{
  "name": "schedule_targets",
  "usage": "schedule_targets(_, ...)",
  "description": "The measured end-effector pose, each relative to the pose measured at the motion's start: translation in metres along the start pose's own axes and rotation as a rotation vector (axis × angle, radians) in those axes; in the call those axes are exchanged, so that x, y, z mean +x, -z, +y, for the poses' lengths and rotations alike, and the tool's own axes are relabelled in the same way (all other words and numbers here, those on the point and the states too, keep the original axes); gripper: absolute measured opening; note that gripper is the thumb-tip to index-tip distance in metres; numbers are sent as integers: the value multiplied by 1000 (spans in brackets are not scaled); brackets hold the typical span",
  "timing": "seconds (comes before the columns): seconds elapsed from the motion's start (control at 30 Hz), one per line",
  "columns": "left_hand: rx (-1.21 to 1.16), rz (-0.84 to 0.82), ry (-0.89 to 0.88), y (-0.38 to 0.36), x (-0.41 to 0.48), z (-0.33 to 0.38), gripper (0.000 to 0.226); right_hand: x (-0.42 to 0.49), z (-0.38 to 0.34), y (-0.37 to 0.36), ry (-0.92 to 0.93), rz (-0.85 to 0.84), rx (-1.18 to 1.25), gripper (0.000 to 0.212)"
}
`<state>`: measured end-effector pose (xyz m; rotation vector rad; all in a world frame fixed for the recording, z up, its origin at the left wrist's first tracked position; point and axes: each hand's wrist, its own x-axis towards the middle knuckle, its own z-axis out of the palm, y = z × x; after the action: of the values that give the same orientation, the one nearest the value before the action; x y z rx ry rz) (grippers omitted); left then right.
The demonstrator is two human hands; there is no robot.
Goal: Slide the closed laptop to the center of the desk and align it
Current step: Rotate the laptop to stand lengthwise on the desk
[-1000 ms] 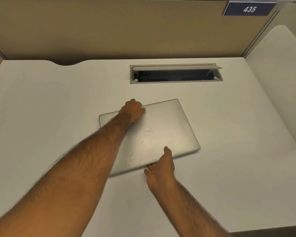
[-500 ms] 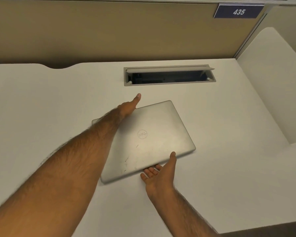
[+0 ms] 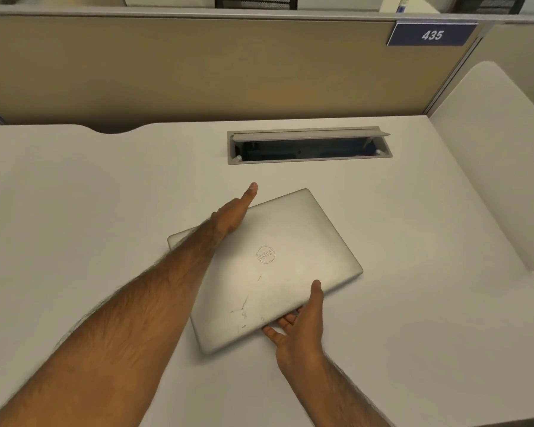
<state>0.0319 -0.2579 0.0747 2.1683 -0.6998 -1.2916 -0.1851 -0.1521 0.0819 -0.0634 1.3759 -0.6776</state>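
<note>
Off-white table point(image 3: 74, 195); tan partition panel point(image 3: 198, 72) along far edge, blue plate "435" point(image 3: 432, 34) at its top right; white side panel point(image 3: 490, 164) at right edge. Grey cable slot point(image 3: 309, 161), flap raised, set near far edge. Silver closed laptop point(image 3: 284, 241) about mid-table, nearer than slot, skewed to table edges, logo up. Left hand point(image 3: 233, 215) straight-fingered against laptop's far-left edge, gripping nothing. Right hand point(image 3: 302, 322) at near edge: thumb on lid, fingers beneath, pinching laptop.

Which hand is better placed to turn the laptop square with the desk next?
Probably the right hand: its thumb is on the laptop lid with fingers under the near edge, a grip. The left hand only lies flat along the far edge.
</note>
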Motion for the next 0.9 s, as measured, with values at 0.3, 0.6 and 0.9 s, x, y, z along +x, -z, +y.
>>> schedule_targets(0.3, -129, 107, -42, 0, -18, -6, 120, 12, -30, 8, 107, -3, -206, 63)
schedule_targets(0.6, -314, 182, 18, -7, -38, -12, 110, 35, -79, 8, 199, -71, -452, 73)
schedule_targets(0.9, -474, 354, 74, -28, -46, -33, 106, 73, -111, -8, 396, -9, -735, 61)
